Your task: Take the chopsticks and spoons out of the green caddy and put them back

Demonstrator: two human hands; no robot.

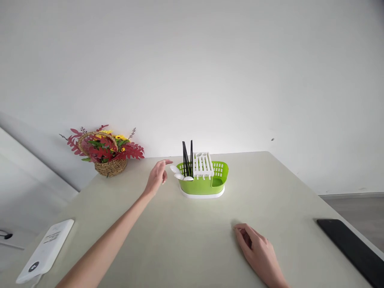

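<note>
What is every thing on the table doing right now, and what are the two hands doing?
left hand: open, empty, reaching toward the spoons, touching nothing.
right hand: flat on the table, holding nothing.
green caddy: upright on its white tray.
black chopsticks: standing in the caddy.
white spoons: leaning out over the caddy's left rim.
flower basket: upright, full.
white device: lying flat.
black device: lying flat, screen dark.

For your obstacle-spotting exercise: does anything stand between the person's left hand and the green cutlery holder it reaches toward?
Nothing visible does. The left hand hovers open just left of the green cutlery holder; only bare table lies between it and the white spoons jutting from the holder's near end.
</note>
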